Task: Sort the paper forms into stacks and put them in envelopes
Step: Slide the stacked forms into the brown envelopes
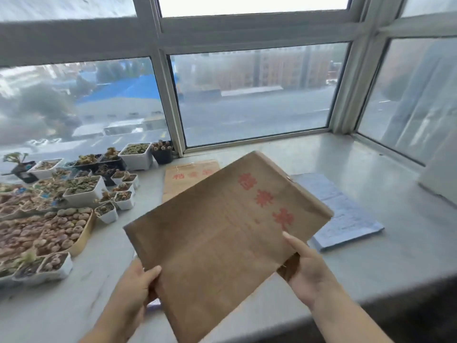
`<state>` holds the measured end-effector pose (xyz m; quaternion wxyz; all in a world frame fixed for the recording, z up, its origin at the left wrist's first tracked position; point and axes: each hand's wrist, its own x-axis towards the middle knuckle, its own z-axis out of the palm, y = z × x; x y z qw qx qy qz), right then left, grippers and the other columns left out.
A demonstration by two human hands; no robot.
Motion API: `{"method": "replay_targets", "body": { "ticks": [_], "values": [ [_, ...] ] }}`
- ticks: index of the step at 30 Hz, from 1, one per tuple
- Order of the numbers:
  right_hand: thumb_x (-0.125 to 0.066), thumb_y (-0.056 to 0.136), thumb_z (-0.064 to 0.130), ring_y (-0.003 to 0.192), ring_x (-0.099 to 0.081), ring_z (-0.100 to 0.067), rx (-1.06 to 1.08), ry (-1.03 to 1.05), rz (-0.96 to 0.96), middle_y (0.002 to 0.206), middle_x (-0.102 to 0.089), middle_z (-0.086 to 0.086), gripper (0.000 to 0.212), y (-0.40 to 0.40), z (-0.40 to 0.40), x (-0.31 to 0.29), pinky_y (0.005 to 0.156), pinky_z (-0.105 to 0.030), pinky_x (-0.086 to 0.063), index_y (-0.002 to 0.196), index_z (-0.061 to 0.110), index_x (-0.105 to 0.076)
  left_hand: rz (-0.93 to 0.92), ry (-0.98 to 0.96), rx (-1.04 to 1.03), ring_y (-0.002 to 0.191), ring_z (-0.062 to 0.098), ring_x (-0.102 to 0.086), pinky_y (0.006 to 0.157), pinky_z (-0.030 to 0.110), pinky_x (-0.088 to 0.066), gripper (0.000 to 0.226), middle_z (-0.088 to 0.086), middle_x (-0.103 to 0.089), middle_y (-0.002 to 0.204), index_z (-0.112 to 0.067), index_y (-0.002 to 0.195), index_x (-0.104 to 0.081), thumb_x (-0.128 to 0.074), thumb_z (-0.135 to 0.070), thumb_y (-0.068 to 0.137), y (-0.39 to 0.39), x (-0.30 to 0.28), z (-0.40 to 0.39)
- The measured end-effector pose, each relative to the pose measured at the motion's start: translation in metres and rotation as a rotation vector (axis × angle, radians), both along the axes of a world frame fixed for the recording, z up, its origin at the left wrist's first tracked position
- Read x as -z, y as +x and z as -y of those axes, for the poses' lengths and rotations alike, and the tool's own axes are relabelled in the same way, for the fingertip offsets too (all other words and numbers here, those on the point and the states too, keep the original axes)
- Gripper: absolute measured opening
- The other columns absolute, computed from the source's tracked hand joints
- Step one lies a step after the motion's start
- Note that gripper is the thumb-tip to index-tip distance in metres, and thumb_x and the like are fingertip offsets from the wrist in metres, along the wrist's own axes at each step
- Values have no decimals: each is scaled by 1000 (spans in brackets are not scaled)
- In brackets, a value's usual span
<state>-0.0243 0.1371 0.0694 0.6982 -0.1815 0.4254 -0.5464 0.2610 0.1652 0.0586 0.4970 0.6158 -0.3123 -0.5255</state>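
Note:
A large brown paper envelope (222, 233) with red characters is held tilted above the windowsill, in front of me. My left hand (134, 290) grips its lower left edge, thumb on top. My right hand (309, 266) pinches its right edge, thumb on the front face. A second brown envelope (184, 175) with red characters lies flat on the sill behind it, partly hidden. A stack of blue-printed paper forms (346, 214) lies on the sill to the right, its near left part covered by the held envelope.
Several small white pots of succulents (84, 191) and a tray of stone-like plants (44, 233) crowd the left of the pale sill (395, 243). A window frame (173, 107) runs along the back. A white object (440, 179) stands at the far right.

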Motion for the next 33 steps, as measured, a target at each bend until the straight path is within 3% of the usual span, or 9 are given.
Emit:
{"method": "replay_targets", "body": {
  "ticks": [6, 10, 14, 17, 21, 24, 27, 31, 33],
  "values": [
    [-60, 91, 15, 72, -62, -18, -15, 78, -141, 79, -69, -5, 17, -23, 2, -15, 65, -32, -55, 105, 11, -68, 108, 53, 41, 94, 28, -60, 71, 36, -46, 36, 15, -66, 112, -13, 125, -54, -40, 3, 96, 76, -19, 12],
    [-56, 88, 1, 52, -50, -15, -138, 10, -595, 62, -59, -1, 20, -12, -7, 0, 49, -24, -42, 103, 11, -65, 221, 98, 68, 101, 31, -59, 82, 37, -45, 38, 15, -62, 118, -11, 134, -49, -42, 0, 98, 103, -25, 35],
    [-43, 86, -2, 43, -50, -20, -222, -45, -862, 65, -57, -5, 26, 24, -14, 25, 42, -23, -35, 102, 11, -59, 1088, 29, 36, 129, 33, -42, 103, 39, -33, 68, 19, -47, 139, -8, 142, -40, -67, -31, 84, 94, -24, 50],
    [-39, 85, -2, 50, -52, -22, -221, -95, -916, 80, -60, -8, 35, 56, -19, 33, 39, -22, -37, 109, 17, -56, 1257, -404, 321, 124, 22, -48, 105, 24, -26, 77, 5, -52, 135, -14, 137, -46, -66, -53, 74, 28, -7, 17],
    [-43, 82, 14, 79, -65, -20, -297, -195, -1020, 99, -68, 0, 40, 91, -22, 46, 73, -34, -55, 118, 26, -56, 1119, -393, 568, 142, -2, -8, 115, 15, -1, 98, -23, -6, 148, -31, 150, -5, -33, -73, 66, -50, 46, -11],
    [-40, 79, 28, 106, -60, -11, -476, -318, -1183, 113, -67, 13, 48, 97, -22, 47, 98, -34, -46, 124, 34, -55, 1159, -351, 443, 140, 12, -32, 117, 39, -23, 88, -6, -31, 152, -15, 149, -29, -28, -51, 69, -70, 61, -2],
    [-48, 89, 37, 90, -60, -4, -603, -390, -1237, 93, -67, 14, 18, 93, -19, 38, 89, -30, -48, 99, 31, -62, 1076, -372, 369, 111, 22, -64, 93, 50, -48, 63, 5, -64, 124, -8, 127, -59, -38, -36, 75, -63, 74, 7],
    [-56, 84, 63, 79, -59, -14, -319, -167, -975, 78, -64, 1, 61, 65, 7, 53, 78, -32, -44, 88, 3, -67, 784, -330, 153, 117, -2, -44, 107, 34, -35, 67, -17, -55, 126, -18, 133, -56, -26, -54, 85, -60, 78, 1],
    [-58, 89, 36, 75, -50, -17, -187, 62, -918, 77, -56, 0, 39, 44, 29, 65, 73, -29, -37, 80, -1, -61, 681, -281, 83, 115, -2, -41, 108, 29, -31, 68, -24, -49, 116, -18, 134, -55, -27, -56, 85, -60, 82, -2]
  ]
}}
